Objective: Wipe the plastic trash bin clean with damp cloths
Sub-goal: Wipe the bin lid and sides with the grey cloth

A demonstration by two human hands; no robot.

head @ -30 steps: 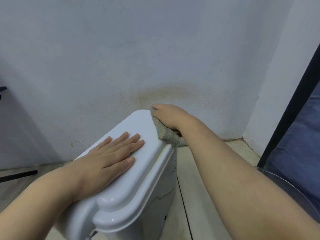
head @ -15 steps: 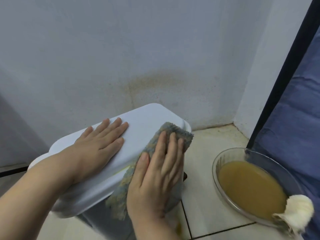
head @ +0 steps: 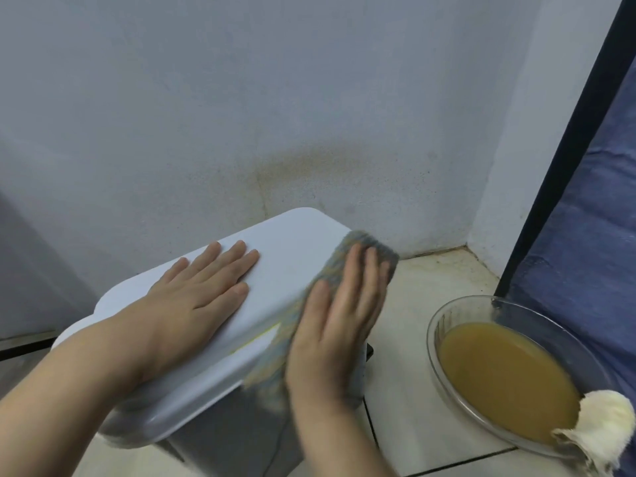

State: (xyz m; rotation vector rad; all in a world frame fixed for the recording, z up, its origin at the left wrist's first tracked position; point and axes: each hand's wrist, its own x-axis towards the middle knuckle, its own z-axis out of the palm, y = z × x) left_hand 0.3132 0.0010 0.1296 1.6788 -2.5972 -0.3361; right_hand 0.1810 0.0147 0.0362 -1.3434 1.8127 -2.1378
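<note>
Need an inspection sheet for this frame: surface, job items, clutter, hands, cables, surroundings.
Surface: pale floor tiles, dark grout lines.
Job's things: white trash bin, lid closed; grey cloth draped over the lid's right edge; glass bowl of brownish liquid on the floor right of the bin; white cloth on its near rim.
Clutter: nothing seen.
Hands: left hand flat on lid; right hand presses grey cloth, fingers straight.
Cables: nothing seen.
Surroundings: wall with brownish stain behind the bin; blue fabric at right.
</note>
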